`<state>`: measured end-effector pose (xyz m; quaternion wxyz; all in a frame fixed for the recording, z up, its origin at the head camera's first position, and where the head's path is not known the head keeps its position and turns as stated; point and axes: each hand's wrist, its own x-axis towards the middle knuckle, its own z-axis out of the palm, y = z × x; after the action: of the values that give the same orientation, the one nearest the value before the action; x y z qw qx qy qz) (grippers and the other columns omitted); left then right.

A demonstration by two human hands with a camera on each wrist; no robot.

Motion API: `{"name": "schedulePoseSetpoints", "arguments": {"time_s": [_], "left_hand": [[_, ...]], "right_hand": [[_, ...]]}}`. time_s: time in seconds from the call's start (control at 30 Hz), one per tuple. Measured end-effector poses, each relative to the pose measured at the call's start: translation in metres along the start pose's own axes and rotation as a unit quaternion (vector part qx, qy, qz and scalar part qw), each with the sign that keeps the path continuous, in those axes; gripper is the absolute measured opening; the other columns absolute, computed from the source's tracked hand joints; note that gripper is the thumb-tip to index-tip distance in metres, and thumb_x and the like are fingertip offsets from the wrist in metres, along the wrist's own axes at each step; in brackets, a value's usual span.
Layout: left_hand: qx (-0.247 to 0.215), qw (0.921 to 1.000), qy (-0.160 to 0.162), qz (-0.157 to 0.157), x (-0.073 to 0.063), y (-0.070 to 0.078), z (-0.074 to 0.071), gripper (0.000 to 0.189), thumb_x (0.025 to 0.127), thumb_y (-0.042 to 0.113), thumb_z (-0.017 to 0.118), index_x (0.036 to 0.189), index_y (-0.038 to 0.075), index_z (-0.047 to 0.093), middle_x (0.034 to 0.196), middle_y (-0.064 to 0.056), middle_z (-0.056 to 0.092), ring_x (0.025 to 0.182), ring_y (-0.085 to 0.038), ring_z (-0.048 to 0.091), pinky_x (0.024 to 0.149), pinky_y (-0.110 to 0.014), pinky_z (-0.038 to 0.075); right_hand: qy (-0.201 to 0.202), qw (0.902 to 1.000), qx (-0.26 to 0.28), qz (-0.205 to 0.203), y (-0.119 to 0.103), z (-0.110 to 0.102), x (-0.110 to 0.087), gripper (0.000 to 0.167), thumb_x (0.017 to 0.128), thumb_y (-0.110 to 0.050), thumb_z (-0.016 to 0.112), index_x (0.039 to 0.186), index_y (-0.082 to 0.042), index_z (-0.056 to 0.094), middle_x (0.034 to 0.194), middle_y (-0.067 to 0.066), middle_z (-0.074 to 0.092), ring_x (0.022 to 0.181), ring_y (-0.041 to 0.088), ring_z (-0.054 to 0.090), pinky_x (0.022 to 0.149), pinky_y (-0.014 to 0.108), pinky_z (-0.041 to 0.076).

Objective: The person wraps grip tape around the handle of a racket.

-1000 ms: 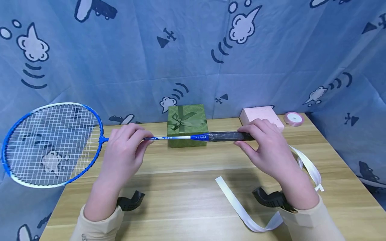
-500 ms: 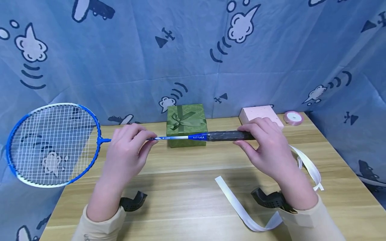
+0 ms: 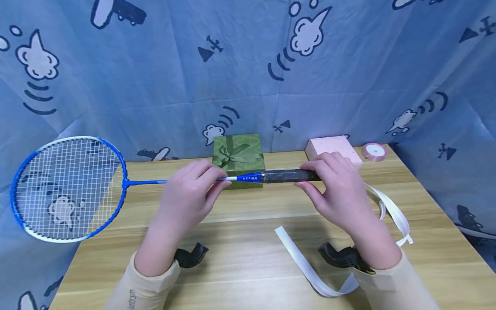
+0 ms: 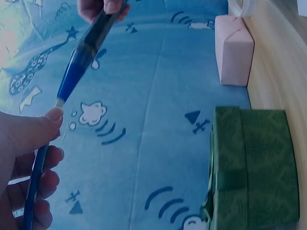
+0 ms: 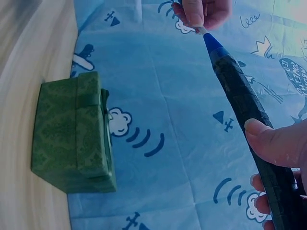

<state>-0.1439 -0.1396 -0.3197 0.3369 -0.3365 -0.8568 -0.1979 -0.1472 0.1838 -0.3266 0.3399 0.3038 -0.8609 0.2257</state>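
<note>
- And there goes my left hand, sliding right along the shaft, away from the racket head and close to the blue cone!
- A bare blue stretch of shaft opens up, left of centre, where my hand was.
- The K-225 lettering drops from sight, covered by my hand.
- My fingertips now cross the green box's lower left.
- My left sleeve follows toward bottom centre, showing more print.
- The racket head looks narrower, farther off the frame's left edge.
</note>
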Motion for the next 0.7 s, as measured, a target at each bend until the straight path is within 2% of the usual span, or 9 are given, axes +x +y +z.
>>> {"name": "schedulePoseSetpoints", "arguments": {"time_s": [0.33,0.5,0.7], "left_hand": [[-0.003,0.9996,0.028,0.007,0.001,0.004,0.011,0.010,0.096,0.023,0.076,0.094,0.014,0.074,0.087,0.002,0.068,0.076,-0.017,0.063,0.059,-0.032,0.053],[-0.006,0.9986,0.049,0.019,0.002,0.003,0.013,0.007,0.094,0.021,0.078,0.092,0.015,0.077,0.084,0.001,0.066,0.070,-0.016,0.060,0.052,-0.031,0.048],[-0.008,0.9981,0.055,0.029,0.002,0.000,0.016,0.005,0.093,0.021,0.080,0.092,0.016,0.081,0.083,0.001,0.067,0.070,-0.017,0.060,0.052,-0.030,0.048]], "right_hand": [[0.008,0.9999,-0.004,-0.012,-0.002,0.001,0.002,0.034,0.079,-0.015,0.087,0.107,-0.004,0.070,0.099,0.008,0.067,0.088,0.029,0.056,0.075,0.043,0.038],[-0.013,0.9998,-0.017,0.001,-0.005,-0.002,0.002,0.038,0.078,-0.011,0.090,0.109,-0.005,0.070,0.101,0.007,0.067,0.090,0.027,0.055,0.076,0.041,0.039],[-0.039,0.9985,-0.036,0.014,-0.005,-0.003,0.001,0.040,0.078,-0.011,0.091,0.112,-0.005,0.070,0.104,0.007,0.066,0.095,0.027,0.053,0.078,0.039,0.038]]}}
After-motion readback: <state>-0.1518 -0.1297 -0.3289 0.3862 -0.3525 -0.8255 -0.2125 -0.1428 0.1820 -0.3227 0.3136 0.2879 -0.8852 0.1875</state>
